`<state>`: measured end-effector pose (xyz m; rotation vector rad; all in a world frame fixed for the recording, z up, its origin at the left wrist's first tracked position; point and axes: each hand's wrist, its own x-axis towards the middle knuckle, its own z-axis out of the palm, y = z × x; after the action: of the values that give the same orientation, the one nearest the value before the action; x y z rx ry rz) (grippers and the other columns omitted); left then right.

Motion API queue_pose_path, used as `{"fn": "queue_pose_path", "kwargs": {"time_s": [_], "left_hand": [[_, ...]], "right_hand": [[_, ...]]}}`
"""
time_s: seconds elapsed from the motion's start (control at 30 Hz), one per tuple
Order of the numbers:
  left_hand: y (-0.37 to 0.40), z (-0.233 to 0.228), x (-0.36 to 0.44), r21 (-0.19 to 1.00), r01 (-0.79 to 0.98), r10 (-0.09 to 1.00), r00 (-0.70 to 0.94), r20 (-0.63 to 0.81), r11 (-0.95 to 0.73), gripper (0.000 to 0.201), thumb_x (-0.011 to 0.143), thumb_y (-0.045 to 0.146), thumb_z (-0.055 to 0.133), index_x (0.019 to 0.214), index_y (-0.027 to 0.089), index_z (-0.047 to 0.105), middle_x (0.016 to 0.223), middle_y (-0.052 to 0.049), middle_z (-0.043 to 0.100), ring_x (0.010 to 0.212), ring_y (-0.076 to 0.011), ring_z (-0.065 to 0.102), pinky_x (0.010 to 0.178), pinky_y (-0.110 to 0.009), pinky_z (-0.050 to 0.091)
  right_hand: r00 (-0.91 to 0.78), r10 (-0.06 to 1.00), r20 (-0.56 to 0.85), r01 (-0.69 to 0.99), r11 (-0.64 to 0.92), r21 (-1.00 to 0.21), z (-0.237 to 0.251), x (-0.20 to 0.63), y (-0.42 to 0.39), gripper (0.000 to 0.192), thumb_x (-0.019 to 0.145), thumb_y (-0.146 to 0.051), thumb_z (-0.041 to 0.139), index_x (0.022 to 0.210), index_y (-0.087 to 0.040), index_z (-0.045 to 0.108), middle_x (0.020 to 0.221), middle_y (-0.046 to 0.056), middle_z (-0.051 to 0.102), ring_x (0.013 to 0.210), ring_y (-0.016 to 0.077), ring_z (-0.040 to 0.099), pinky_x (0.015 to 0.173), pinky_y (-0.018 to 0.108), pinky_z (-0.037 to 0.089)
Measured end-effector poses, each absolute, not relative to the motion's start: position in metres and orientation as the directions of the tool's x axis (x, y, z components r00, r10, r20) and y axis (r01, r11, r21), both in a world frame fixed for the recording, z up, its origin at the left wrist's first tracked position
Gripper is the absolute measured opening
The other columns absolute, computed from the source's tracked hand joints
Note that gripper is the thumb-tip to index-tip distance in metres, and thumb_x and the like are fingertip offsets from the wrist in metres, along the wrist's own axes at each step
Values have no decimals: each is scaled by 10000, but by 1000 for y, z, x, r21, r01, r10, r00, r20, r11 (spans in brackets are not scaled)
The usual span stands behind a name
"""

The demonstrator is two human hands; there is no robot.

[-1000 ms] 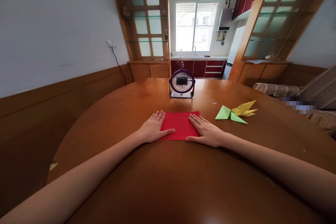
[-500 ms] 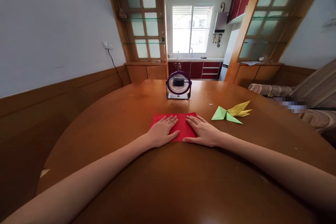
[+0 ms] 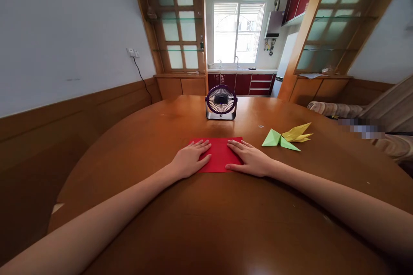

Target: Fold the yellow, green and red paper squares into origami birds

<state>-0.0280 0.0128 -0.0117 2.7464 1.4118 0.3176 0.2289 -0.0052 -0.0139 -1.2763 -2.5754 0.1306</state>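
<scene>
A red sheet of paper (image 3: 219,153) lies flat on the round wooden table (image 3: 226,223) in front of me. My left hand (image 3: 189,160) rests palm down on its left part, fingers spread toward the far edge. My right hand (image 3: 250,159) lies palm down on the right part of the sheet. Both hands press the paper flat and grip nothing.
A small purple desk fan (image 3: 221,102) stands just beyond the red paper. A folded green paper shape (image 3: 279,139) and a folded yellow one (image 3: 298,132) lie to the right. A wall with wood panelling runs along the left; a sofa sits at the right.
Over the last second my left hand slid rightward onto the red paper. My right hand has shifted only slightly. The paper stays flat on the table.
</scene>
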Motion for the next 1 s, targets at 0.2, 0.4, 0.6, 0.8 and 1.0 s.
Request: {"fn": "queue_pose_path", "kwargs": {"time_s": [0.2,0.4,0.6,0.8,1.0], "left_hand": [[23,-8,-53,-4,863,836,489,249,-505,461,945,422,348,1213,214,659,1343,-51,576,1288,-244,509,1076,-419,405],[25,-2,-54,-153,871,819,491,298,-466,501,961,362,295,903,208,768,1109,-68,720,1176,-281,604,987,-431,469],[15,-2,-39,-227,889,826,455,333,-398,502,935,461,408,1113,100,709,1309,-182,592,1290,-364,482,1084,-502,346],[-8,-5,-15,-25,652,635,746,198,-758,656,934,634,347,1412,203,471,1490,-96,408,1393,-261,368,1173,-440,234],[-1,-7,-22,78,604,608,775,173,-793,645,925,638,390,1437,248,431,1503,-70,384,1386,-272,377,1148,-449,298]], "right_hand": [[-560,791,246,787,601,-140,-15,247,-10,915,833,-770,390,1447,-93,407,1484,171,407,1396,354,336,1185,508,235],[-556,783,279,780,607,-149,-17,259,-11,848,852,-741,402,1441,-131,423,1466,158,439,1374,344,377,1169,522,263],[-541,792,285,783,597,-172,-16,255,-8,807,864,-703,434,1402,-102,470,1418,177,491,1346,328,416,1141,500,306],[-514,790,334,782,592,-197,-16,252,-8,692,897,-648,430,1345,-131,534,1338,165,567,1273,325,481,1083,499,356],[-516,765,386,792,597,-125,-13,248,-12,491,934,-554,441,1132,-157,653,1133,135,653,1062,289,584,978,459,420]]}}
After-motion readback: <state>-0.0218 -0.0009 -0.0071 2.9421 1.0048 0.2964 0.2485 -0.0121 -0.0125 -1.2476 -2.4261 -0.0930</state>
